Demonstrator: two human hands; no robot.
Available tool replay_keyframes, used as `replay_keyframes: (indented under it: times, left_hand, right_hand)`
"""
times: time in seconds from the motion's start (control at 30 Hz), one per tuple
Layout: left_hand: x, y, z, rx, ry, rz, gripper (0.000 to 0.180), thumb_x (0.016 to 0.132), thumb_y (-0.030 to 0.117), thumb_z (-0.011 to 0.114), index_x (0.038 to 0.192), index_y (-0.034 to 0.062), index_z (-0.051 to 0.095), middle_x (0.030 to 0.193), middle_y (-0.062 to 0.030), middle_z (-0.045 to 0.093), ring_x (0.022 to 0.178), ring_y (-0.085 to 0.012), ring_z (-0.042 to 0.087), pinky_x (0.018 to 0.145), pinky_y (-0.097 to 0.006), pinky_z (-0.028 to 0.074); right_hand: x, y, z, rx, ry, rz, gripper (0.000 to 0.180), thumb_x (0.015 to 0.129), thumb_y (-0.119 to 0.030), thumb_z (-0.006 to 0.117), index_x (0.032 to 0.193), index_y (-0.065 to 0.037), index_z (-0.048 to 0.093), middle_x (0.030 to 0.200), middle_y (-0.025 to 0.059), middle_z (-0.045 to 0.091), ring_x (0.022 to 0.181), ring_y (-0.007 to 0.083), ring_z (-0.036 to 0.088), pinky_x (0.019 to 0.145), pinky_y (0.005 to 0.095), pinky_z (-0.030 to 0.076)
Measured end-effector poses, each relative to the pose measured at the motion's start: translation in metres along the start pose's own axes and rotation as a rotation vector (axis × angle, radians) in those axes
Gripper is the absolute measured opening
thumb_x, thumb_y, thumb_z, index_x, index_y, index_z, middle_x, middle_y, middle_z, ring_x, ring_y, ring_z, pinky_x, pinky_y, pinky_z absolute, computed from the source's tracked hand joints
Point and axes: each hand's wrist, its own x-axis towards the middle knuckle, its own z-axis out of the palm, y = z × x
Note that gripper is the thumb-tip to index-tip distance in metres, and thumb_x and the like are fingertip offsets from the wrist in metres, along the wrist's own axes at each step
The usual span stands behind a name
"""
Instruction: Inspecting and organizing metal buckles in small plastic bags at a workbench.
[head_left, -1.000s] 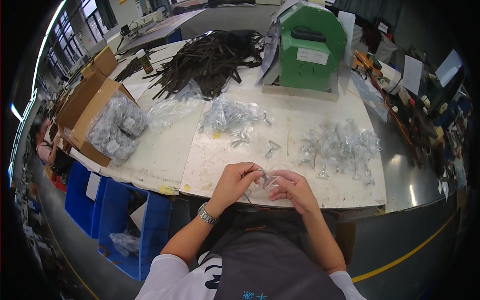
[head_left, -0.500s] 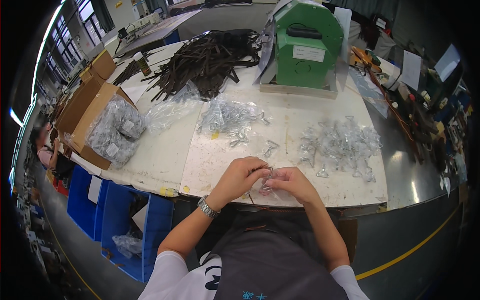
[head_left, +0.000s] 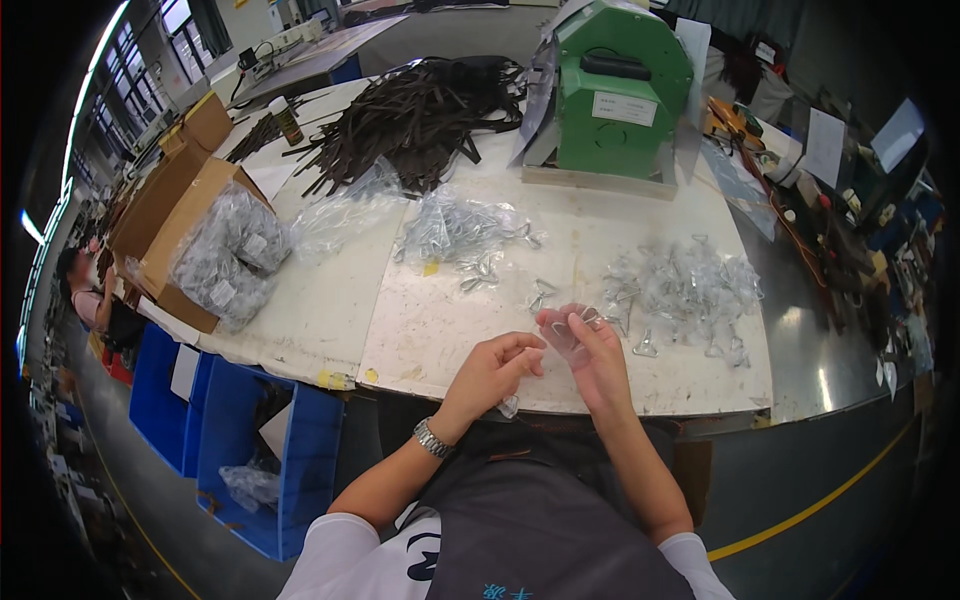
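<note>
I count two hands of mine, one clear bag held, two heaps of bagged metal pieces too jumbled to number, one green machine, one pile of dark straps, one bottle, one wristwatch, two blue bins, one open cardboard box, one other person.

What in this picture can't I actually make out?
All in the head view:
Left hand: its curled fingers hide whether it holds anything.
Clear plastic in the right hand: too see-through, and partly covered by fingers, to trace its outline.
Metal pieces at right: too small and overlapped to count.
Cardboard box: bagged bundles hide its bottom.
</note>
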Motion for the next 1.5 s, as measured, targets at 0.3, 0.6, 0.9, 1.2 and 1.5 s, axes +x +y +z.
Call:
replay_keyframes:
  times: [0.3,0.6,0.9,1.2,1.5]
  left_hand:
    - [-0.01,-0.014,0.028,-0.355,-0.045,-0.08,0.019,0.108,0.018,0.064,0.105,0.0002,0.07,0.086,-0.0027,0.072,0.051,-0.0021,0.046,0.047,-0.019,0.035]
    - [-0.015,-0.015,0.031,-0.365,0.022,-0.087,0.019,0.107,0.016,0.065,0.104,-0.0006,0.072,0.09,-0.0059,0.077,0.05,-0.0015,0.045,0.047,-0.019,0.034]
    - [-0.022,-0.004,0.04,-0.304,0.07,-0.087,0.022,0.107,0.017,0.064,0.106,-0.0024,0.075,0.078,-0.0014,0.073,0.049,-0.0005,0.043,0.046,-0.02,0.033]
    - [-0.026,-0.008,0.035,-0.279,0.05,-0.104,0.023,0.107,0.017,0.066,0.101,-0.0027,0.074,0.072,-0.0001,0.068,0.048,-0.0015,0.044,0.044,-0.02,0.031]
    - [-0.02,0.023,0.001,-0.077,-0.015,-0.018,0.02,0.106,0.018,0.067,0.113,0.0012,0.077,0.077,0.0032,0.068,0.054,0.0005,0.044,0.048,-0.019,0.033]
  right_hand:
    - [-0.019,0.007,0.024,0.059,0.051,0.032,0.051,0.118,-0.037,0.033,0.151,0.0,0.046,0.136,0.0286,0.066,0.117,0.0321,0.07,0.1,0.0398,0.057]
    - [-0.035,0.014,0.013,0.042,0.044,0.06,0.052,0.117,-0.032,0.039,0.153,0.006,0.044,0.146,0.0289,0.06,0.134,0.0332,0.062,0.108,0.0402,0.053]
    - [-0.045,0.016,0.025,0.04,0.125,-0.033,0.043,0.115,-0.024,0.048,0.144,0.008,0.052,0.137,0.0245,0.067,0.121,0.0265,0.07,0.098,0.0346,0.059]
    - [-0.049,0.011,0.021,-0.078,0.041,0.066,0.039,0.113,-0.02,0.053,0.141,0.007,0.056,0.134,0.0228,0.069,0.114,0.0229,0.072,0.097,0.0333,0.059]
    - [-0.05,0.001,0.016,-0.045,0.05,-0.023,0.031,0.113,-0.026,0.053,0.122,0.002,0.064,0.125,0.0199,0.072,0.103,0.0211,0.074,0.088,0.0341,0.061]
